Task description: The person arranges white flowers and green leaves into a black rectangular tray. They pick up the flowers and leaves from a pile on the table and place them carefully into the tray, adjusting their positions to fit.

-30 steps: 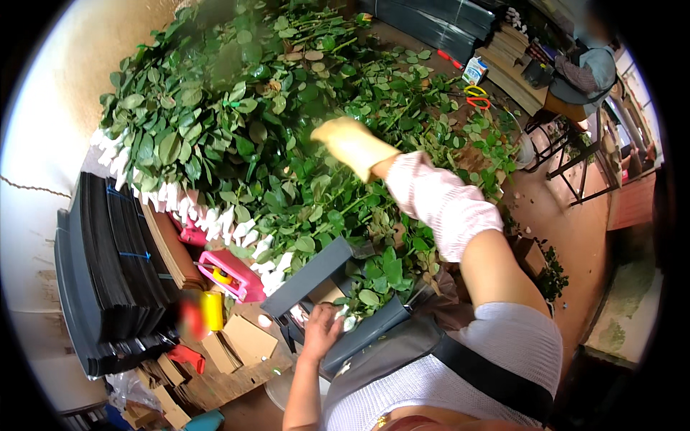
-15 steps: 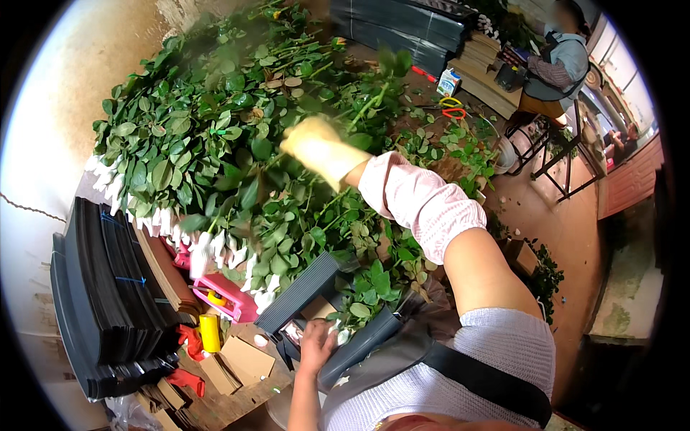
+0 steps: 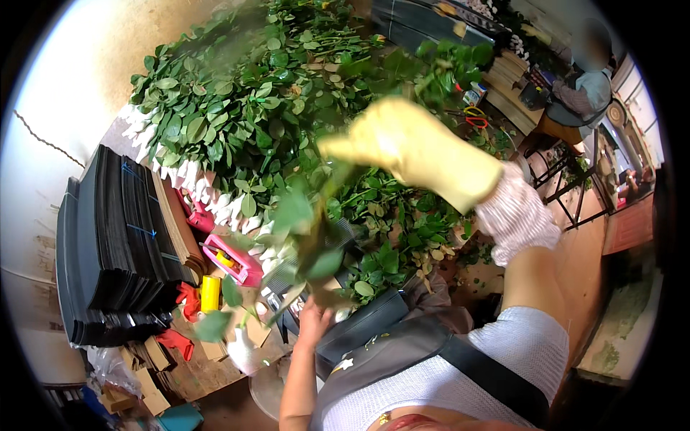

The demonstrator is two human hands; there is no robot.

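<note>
Right hand [image 3: 392,140], gloved, clenched on a leafy stem [image 3: 325,264], blurred. Its white-sleeved bud [image 3: 243,350] has swung from over the pink holder [image 3: 248,271] to above the tabletop [image 3: 192,378], near its front edge. Left hand [image 3: 314,321] stays at the dark box [image 3: 370,316]; grip can't be told. Reading: one stem drawn clear of the pile [image 3: 208,108], not yet laid down.

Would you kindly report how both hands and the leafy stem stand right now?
Right hand gloved, raised, gripping the stem. Left hand bare, at the dark box; grip unclear. Stem, motion-blurred, partly hides the box.
</note>
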